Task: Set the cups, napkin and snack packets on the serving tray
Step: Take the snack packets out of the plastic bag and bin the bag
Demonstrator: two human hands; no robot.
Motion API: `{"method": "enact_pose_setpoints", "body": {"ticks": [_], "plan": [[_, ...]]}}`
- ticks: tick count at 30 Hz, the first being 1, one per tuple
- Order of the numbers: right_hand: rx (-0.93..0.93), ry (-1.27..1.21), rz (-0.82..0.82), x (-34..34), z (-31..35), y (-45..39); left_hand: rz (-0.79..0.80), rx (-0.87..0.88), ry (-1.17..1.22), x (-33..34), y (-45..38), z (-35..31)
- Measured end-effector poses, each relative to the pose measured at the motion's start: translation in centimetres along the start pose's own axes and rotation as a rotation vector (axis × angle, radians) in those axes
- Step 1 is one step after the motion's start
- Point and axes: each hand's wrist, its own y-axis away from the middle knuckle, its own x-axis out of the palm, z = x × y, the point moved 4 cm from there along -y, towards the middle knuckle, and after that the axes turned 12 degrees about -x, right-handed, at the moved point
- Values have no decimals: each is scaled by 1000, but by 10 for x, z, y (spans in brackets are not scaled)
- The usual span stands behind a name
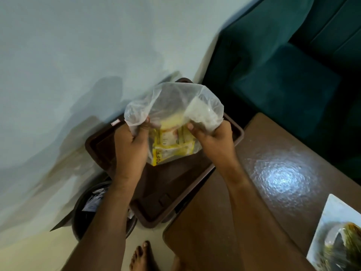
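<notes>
Nearest, bare toes (141,257) stand on the pale floor beside a brown table (224,222). Above them, the left hand (130,147) and right hand (214,138) each pinch closed on the rim of a translucent plastic bag (175,106). Yellow snack packets (172,147) show inside it. The bag hangs over a dark brown rectangular serving tray (166,182). Beyond stands a teal sofa (283,75).
</notes>
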Motion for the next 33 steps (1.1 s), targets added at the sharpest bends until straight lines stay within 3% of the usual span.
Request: {"method": "enact_pose_setpoints", "body": {"ticks": [8,13,21,24,28,33], "plan": [[-193,-7,-190,4,17,-10,-201,176,138,0,-14,-20],[-288,-7,-288,4,20,-8,-242,200,166,-4,-19,-23],[-515,38,-319,7,28,-1,-301,263,176,-5,-15,-33],[-543,3,-348,9,30,-2,-219,302,197,-6,-17,-35],[-492,-3,-396,7,24,-4,-33,207,136,-3,-17,-22],[-437,36,-378,10,28,-9,-103,180,139,-4,-23,-15]]}}
